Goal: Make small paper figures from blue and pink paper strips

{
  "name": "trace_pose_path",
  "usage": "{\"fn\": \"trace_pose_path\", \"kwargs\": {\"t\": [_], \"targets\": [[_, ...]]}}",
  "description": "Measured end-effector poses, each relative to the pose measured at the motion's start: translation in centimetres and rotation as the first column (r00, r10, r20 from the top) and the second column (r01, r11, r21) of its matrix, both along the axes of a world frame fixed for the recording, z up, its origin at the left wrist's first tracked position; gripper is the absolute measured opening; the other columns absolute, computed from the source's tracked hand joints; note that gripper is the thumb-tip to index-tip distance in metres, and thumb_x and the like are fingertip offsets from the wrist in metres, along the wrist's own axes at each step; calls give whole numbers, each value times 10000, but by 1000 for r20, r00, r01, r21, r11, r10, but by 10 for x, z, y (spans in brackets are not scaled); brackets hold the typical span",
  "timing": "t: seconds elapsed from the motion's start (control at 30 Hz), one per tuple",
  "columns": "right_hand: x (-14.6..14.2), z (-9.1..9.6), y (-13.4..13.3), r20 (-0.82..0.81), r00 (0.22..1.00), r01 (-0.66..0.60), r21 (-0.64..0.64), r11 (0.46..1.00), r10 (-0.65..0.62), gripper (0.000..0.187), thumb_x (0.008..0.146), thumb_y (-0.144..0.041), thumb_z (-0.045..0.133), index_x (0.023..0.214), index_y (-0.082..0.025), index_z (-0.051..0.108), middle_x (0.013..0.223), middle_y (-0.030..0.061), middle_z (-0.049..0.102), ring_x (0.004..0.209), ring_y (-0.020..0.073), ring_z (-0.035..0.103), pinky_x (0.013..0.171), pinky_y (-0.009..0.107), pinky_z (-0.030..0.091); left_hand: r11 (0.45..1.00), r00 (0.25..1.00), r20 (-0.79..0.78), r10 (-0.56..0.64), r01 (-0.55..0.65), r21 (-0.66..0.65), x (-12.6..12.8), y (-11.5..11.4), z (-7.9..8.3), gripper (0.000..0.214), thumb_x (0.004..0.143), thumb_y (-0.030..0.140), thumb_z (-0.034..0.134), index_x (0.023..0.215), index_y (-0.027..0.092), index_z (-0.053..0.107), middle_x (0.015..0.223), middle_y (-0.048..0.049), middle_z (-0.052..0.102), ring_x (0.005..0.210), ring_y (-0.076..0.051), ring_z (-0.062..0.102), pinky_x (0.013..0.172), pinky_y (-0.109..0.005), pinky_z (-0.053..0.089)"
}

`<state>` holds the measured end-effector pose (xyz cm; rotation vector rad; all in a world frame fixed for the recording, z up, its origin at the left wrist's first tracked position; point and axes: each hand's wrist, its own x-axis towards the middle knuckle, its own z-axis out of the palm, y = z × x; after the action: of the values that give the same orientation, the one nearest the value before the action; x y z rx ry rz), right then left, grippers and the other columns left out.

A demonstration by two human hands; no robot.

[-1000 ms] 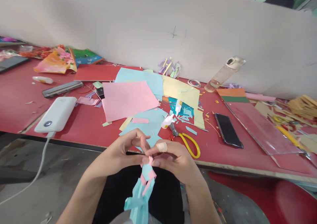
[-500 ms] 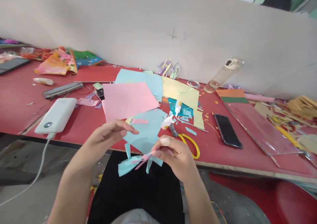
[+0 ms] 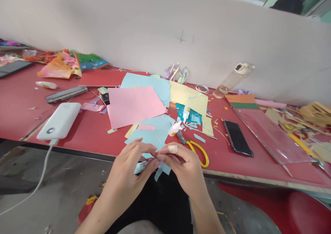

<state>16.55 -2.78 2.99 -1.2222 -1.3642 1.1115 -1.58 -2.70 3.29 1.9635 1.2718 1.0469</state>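
My left hand (image 3: 131, 161) and my right hand (image 3: 181, 163) meet just below the red table's front edge (image 3: 232, 177). Both pinch a small paper piece (image 3: 159, 168) made of light blue strips with pink bits; most of it is hidden behind the fingers. A plaster is wrapped round my right forefinger. Just beyond the hands lie a light blue sheet (image 3: 152, 132), yellow-handled scissors (image 3: 195, 147) and two small glue bottles (image 3: 177, 125).
A pink sheet (image 3: 133, 104), a yellow sheet (image 3: 188, 97) and paper scraps cover the table's middle. A white power bank (image 3: 58, 120) with a cable lies left, a black phone (image 3: 238, 137) and a clear plastic sheet (image 3: 271, 134) right. A leaning bottle (image 3: 232, 78) rests against the wall.
My left hand, which had come off the paper piece half a second ago, has returned and pinches it again beside the right. The piece now lies flatter and is mostly hidden.
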Motion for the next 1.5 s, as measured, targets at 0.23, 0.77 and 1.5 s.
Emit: {"fn": "trace_pose_path", "kwargs": {"t": [0.23,0.77,1.5], "targets": [[12,6,0,173,970,-193,119,974,171,116,962,-248,702,969,-254,818,866,29,734,770,156,664,686,253,507,966,994,100,-49,73,-250,-9,7,1,97,954,311,657,1020,279,594,949,5,735,947,-207,719,832,-326,569],[15,5,10,119,906,-417,93,904,405,143,908,-353,772,1022,-306,843,851,10,652,711,129,600,688,251,487,538,712,638,-292,674,-506,-23,46,-2,317,799,220,824,896,209,523,875,3,652,804,-151,641,677,-265,514],[3,7,9,101,994,-32,-98,995,42,184,893,-375,762,830,-203,775,762,20,720,720,174,630,661,263,494,993,995,-59,-82,77,-89,-7,14,7,39,971,274,599,1003,287,616,956,5,732,858,-204,706,798,-323,560]]}}
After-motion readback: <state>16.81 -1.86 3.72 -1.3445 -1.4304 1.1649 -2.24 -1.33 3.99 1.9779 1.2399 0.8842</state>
